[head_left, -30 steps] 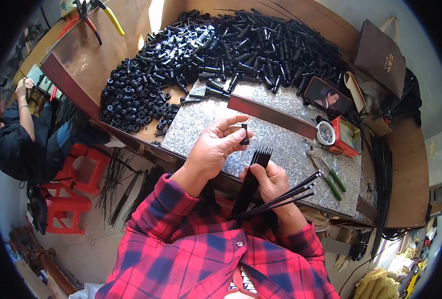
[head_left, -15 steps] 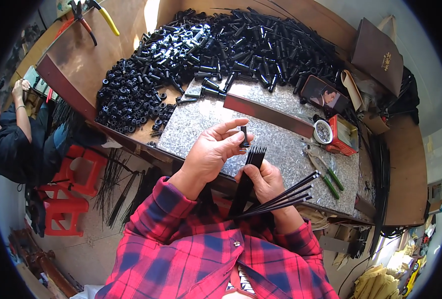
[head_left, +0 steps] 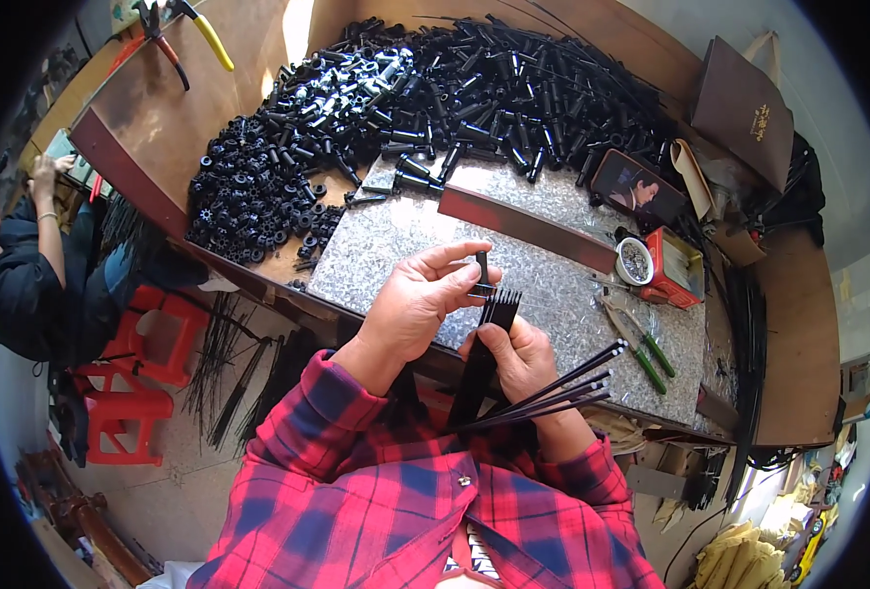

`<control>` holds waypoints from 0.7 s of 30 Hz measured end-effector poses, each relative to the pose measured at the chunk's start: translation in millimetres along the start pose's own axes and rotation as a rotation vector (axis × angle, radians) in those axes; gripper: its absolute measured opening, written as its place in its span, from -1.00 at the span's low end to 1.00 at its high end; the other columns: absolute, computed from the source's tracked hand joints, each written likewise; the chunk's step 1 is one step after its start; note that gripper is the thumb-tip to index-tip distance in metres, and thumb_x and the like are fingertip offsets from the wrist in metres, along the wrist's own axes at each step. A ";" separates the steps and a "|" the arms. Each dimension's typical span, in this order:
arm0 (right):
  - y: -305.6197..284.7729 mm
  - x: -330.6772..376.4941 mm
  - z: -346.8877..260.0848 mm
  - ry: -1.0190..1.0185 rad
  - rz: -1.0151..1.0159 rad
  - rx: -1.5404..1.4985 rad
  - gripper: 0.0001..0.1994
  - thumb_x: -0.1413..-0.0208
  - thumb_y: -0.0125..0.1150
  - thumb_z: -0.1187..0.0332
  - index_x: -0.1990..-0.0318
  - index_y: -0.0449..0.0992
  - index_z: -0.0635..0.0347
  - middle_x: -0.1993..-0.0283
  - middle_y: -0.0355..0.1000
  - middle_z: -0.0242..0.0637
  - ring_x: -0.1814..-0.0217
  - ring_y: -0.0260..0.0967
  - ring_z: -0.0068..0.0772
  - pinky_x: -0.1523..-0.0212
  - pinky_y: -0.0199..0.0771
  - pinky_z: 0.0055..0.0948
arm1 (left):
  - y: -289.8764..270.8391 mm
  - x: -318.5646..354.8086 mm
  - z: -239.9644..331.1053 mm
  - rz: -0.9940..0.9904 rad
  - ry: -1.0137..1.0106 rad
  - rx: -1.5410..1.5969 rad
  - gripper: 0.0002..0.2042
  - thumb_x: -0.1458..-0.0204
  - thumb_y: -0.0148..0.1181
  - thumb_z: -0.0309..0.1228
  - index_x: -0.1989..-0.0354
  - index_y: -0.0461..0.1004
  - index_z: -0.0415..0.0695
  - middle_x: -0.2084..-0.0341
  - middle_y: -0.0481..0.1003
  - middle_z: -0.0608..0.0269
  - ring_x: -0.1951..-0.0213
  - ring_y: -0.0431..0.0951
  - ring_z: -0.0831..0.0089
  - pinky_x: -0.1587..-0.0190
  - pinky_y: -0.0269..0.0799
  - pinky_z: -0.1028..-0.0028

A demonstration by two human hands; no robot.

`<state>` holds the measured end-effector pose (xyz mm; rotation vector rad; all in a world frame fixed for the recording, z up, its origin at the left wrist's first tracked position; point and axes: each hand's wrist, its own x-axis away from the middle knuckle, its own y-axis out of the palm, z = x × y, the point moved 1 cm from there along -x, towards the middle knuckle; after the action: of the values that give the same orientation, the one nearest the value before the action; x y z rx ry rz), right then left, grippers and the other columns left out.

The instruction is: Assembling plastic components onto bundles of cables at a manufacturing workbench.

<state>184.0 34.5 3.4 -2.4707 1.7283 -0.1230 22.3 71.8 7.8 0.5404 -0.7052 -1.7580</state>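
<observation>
My left hand point(head_left: 418, 302) pinches a short black plastic tube point(head_left: 482, 267) between thumb and fingers, over the near edge of the stone-topped work surface. Just right of it, my right hand point(head_left: 519, 355) is closed around a flat bundle of thin black rods point(head_left: 476, 368). Their narrow tips fan upward beside the tube's lower end; whether a tip touches the tube I cannot tell. Several more black rods point(head_left: 567, 386) with pale-ended tips stick out to the right across my right wrist.
Black tubes point(head_left: 513, 88) and small black toothed caps point(head_left: 243, 201) are heaped at the back. A metal bar point(head_left: 528, 229), a white cup point(head_left: 635, 261), a red box point(head_left: 672, 270), green-handled pliers point(head_left: 641, 348) and a phone point(head_left: 637, 188) lie rightward. A co-worker point(head_left: 32, 255) sits at left by red stools point(head_left: 131, 422).
My left fingers and the tube have dropped slightly toward the rod tips. My right hand keeps its grip almost in place. The co-worker's hand has shifted a little.
</observation>
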 end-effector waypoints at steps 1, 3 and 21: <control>-0.3 -0.2 0.3 -0.011 -0.004 0.004 -0.71 -0.27 -0.03 0.21 0.35 0.46 0.26 0.46 0.48 -0.37 0.42 0.41 -0.61 0.38 0.42 -0.58 | -0.7 -0.3 -0.7 0.001 -0.002 -0.005 -0.69 -0.11 0.09 -0.53 -0.05 0.38 -0.28 0.22 0.53 0.07 0.17 0.55 0.39 0.12 0.52 0.38; 0.2 -0.1 -0.2 0.000 -0.005 0.001 -0.71 -0.27 -0.02 0.22 0.34 0.46 0.26 0.46 0.48 -0.37 0.42 0.41 -0.61 0.38 0.42 -0.58 | -1.7 -0.2 -1.5 0.004 -0.005 -0.011 -0.69 -0.10 0.10 -0.53 -0.05 0.38 -0.28 0.23 0.53 0.08 0.17 0.55 0.40 0.13 0.52 0.39; 0.3 -1.7 -3.8 -0.015 0.009 0.024 -0.75 -0.24 0.03 0.25 0.34 0.48 0.26 0.47 0.48 -0.38 0.44 0.41 -0.61 0.40 0.42 -0.57 | -4.8 -1.9 2.6 -0.050 -0.053 -0.031 -0.68 -0.07 0.14 -0.54 -0.03 0.40 -0.29 0.23 0.53 0.14 0.18 0.54 0.44 0.13 0.50 0.42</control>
<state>182.7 35.8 7.1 -2.4402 1.7221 -0.1233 17.8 75.1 6.3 0.4960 -0.7057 -1.8331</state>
